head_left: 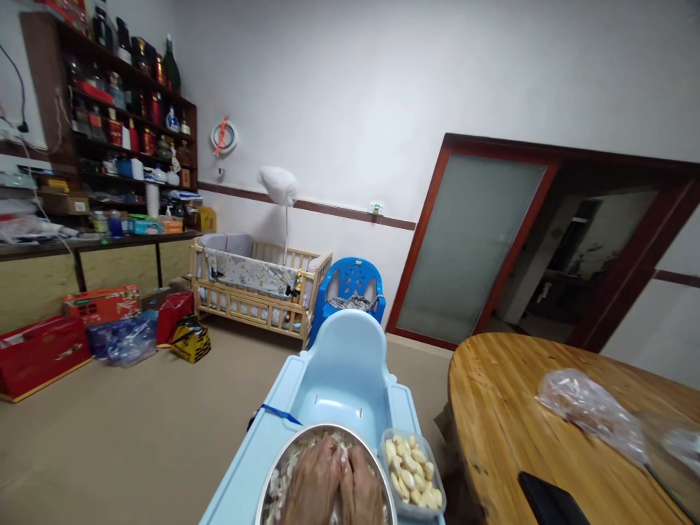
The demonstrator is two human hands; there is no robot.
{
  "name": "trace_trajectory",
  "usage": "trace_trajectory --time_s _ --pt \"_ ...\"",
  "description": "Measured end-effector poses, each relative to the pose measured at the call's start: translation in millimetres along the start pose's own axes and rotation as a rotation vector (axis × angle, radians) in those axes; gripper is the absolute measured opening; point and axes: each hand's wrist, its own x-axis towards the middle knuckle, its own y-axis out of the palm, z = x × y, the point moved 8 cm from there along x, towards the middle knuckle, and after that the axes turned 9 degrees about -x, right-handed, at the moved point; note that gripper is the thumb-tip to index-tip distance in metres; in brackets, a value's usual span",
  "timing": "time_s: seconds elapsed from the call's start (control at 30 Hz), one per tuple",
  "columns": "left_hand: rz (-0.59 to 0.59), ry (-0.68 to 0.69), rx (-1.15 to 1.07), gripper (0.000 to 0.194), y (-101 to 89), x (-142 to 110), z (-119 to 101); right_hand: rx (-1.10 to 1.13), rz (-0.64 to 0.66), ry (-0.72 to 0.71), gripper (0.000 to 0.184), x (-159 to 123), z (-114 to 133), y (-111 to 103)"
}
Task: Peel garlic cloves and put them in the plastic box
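Both my hands are down inside a round metal bowl point(265, 490) that holds whitish garlic skins point(276, 481). My left hand point(314, 477) has its fingers curled and pressed together. Close against it is my right hand point(362, 487), also closed. A small whitish bit shows where the fingertips meet, but the fingers hide most of it and I cannot tell what it is. Just right of the bowl, a clear plastic box point(389, 437) holds many peeled garlic cloves point(410, 470). Bowl and box rest on the tray of a light blue plastic child's chair point(350, 350).
A wooden table point(492, 408) on the right bears a plastic bag point(590, 408) and a black phone point(550, 499). Ahead are a blue chair point(358, 273) and a wooden crib point(251, 313). Boxes and bags, including a red bag point(41, 354), lie on the floor at left.
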Motion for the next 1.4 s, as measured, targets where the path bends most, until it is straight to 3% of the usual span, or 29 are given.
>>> trace_trajectory --time_s 0.13,0.4,0.53,0.67,0.87,0.97,1.07,1.23,1.4 --pt "0.055 -0.202 -0.071 0.028 3.4 -1.9 13.5 0.01 -0.017 0.02 0.027 -2.3 2.2 -1.1" --pt "0.069 -0.378 -0.144 0.039 1.3 -0.3 10.7 -0.008 -0.038 -0.012 0.032 -11.5 5.6 -4.1" --pt "0.084 -0.434 -0.189 0.041 -6.7 -0.5 8.7 -0.009 0.023 0.035 0.03 -9.3 7.1 1.1" --pt "0.085 -0.429 -0.278 0.037 -16.7 2.6 -1.0 -0.03 0.137 0.08 0.036 -6.2 1.2 12.6" --pt "0.074 -0.349 -0.414 0.038 -35.0 11.7 -22.3 -0.024 0.109 0.07 0.033 -0.7 4.4 5.2" --pt "0.076 -0.314 -0.479 0.034 -38.9 13.0 -22.0 0.02 0.239 -0.045 0.024 5.9 21.7 -1.1" --pt "0.084 -0.285 -0.526 0.032 -36.7 12.1 -15.1 0.037 0.237 -0.089 0.019 11.3 26.5 -12.3" --pt "0.07 -0.292 -0.522 0.033 -33.1 11.3 -7.2 0.029 0.18 0.001 0.007 9.2 15.0 -14.2" --pt "0.089 -0.265 -0.521 0.032 -32.9 15.9 -12.5 0.077 0.188 -0.049 0.008 10.6 29.4 -16.2"
